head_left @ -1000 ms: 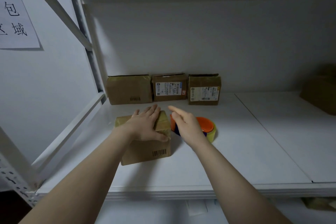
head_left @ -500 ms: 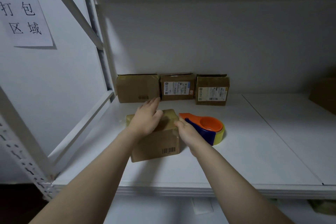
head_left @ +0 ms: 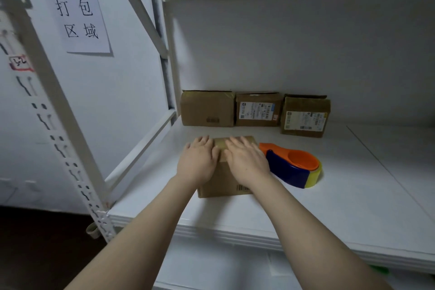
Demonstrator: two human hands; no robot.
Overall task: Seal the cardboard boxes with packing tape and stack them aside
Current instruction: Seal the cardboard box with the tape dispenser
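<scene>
My fingers point(head_left: 203, 142) lie straight and a little spread, pressing flat on the top of the box point(head_left: 223, 182), gripping nothing. My left hand point(head_left: 197, 163) covers the left half of the lid and my right hand point(head_left: 247, 162) the right half, fingertips pointing away from me. In the narrow gap between them a glossy strip of tape point(head_left: 220, 143) shows, and it seems to run front to back, the way my fingers point, so I judge the next stroke should slide along that line. The box sits square to me, barcode face toward me, and looks wider than it is tall. Just right of the box, close by my right hand, lies the tape dispenser point(head_left: 294, 167), its orange nose aimed at the box; my right hand is the nearer one to reach for it. Beyond the box, against the back wall, stand three more boxes point(head_left: 257, 109) in a row, which is probably where this one goes next. All of it rests on the white shelf point(head_left: 341, 207).
</scene>
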